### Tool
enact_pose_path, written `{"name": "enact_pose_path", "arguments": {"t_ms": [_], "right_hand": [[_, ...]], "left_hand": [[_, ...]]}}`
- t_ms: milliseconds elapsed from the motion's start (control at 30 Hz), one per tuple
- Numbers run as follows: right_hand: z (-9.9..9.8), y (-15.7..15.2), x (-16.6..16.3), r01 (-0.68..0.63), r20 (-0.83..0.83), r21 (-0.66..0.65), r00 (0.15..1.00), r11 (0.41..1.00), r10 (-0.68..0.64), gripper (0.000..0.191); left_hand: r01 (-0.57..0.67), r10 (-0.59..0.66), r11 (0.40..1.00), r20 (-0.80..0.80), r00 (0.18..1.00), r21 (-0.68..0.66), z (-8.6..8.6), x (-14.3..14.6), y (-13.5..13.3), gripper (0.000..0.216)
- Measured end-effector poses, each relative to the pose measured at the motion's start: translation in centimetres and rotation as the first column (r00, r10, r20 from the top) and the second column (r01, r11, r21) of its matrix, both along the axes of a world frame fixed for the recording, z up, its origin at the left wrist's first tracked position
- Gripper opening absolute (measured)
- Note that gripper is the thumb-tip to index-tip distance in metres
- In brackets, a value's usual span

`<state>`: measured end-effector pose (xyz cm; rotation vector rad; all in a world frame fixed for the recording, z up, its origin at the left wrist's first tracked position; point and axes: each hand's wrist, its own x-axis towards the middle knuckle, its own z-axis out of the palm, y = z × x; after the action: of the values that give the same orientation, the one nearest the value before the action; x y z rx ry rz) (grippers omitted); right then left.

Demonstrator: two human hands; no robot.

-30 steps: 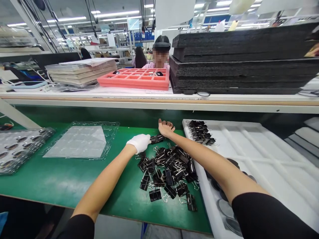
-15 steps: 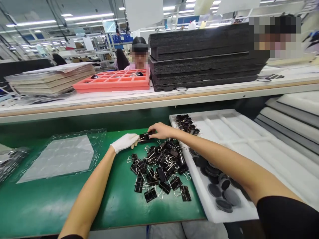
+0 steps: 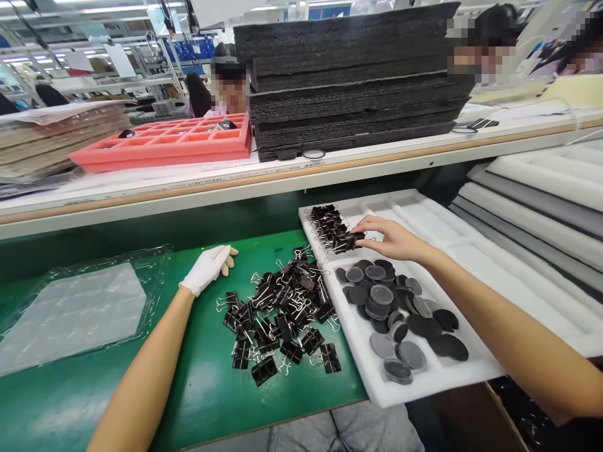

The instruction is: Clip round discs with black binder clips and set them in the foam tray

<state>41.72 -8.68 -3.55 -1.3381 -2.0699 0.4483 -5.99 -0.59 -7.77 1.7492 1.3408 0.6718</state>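
My right hand (image 3: 391, 238) reaches over the white foam tray (image 3: 438, 376) and pinches a black binder clip (image 3: 351, 240) at the near end of a row of clips (image 3: 330, 225) lined up in the tray. My left hand (image 3: 210, 265), in a white glove, rests on the green mat with fingers loosely extended, holding nothing. Between my arms lies a loose pile of black binder clips (image 3: 277, 314). Several dark round discs (image 3: 400, 314) lie in the tray below my right hand.
A clear plastic blister tray (image 3: 70, 307) lies at the left on the green mat (image 3: 198, 389). On the shelf above stand a red compartment tray (image 3: 164, 141), stacked black foam sheets (image 3: 353, 81) and stacked boards. White foam trays (image 3: 541, 182) are piled right. People sit behind the shelf.
My right hand carried a clip from beside my left hand over to the row in the white tray. My left hand let go and opened. The view swung right.
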Motion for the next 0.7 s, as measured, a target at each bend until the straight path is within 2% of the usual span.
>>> {"name": "enact_pose_path", "arguments": {"t_ms": [100, 233, 400, 500, 600, 700], "right_hand": [[-2.3, 0.0, 0.2, 0.033, 0.044, 0.009, 0.998, 0.999, -0.033, 0.036], [-3.6, -0.2, -0.4, 0.07, 0.137, 0.048, 0.988, 0.996, -0.076, 0.033], [-4.6, -0.7, 0.1, 0.118, 0.029, 0.046, 0.992, 0.992, -0.119, 0.035], [-4.3, -0.8, 0.3, 0.127, -0.072, 0.014, 0.99, 0.992, -0.125, 0.036], [-2.8, -1.5, 0.3, 0.149, -0.128, -0.012, 0.98, 0.989, -0.149, 0.034], [-1.2, -3.0, 0.3, 0.034, -0.046, -0.132, 0.998, 0.991, -0.041, 0.032]], "left_hand": [[-0.028, 0.028, 1.0, -0.01, 1.0, 0.0, 0.1, 0.2, -0.1, 0.06], [-0.042, 0.043, 0.999, -0.032, 0.999, 0.018, 0.1, 0.4, -0.1, 0.06], [-0.055, 0.056, 0.998, -0.054, 0.997, 0.019, 0.1, 0.5, -0.1, 0.059], [-0.056, 0.059, 0.998, -0.076, 0.995, 0.029, 0.2, 0.6, -0.1, 0.057], [-0.053, 0.055, 0.998, -0.073, 0.996, 0.031, 0.2, 0.5, -0.1, 0.056], [-0.081, 0.081, 0.996, 0.015, 0.997, 0.032, 0.0, 0.6, -0.2, 0.057]]}}
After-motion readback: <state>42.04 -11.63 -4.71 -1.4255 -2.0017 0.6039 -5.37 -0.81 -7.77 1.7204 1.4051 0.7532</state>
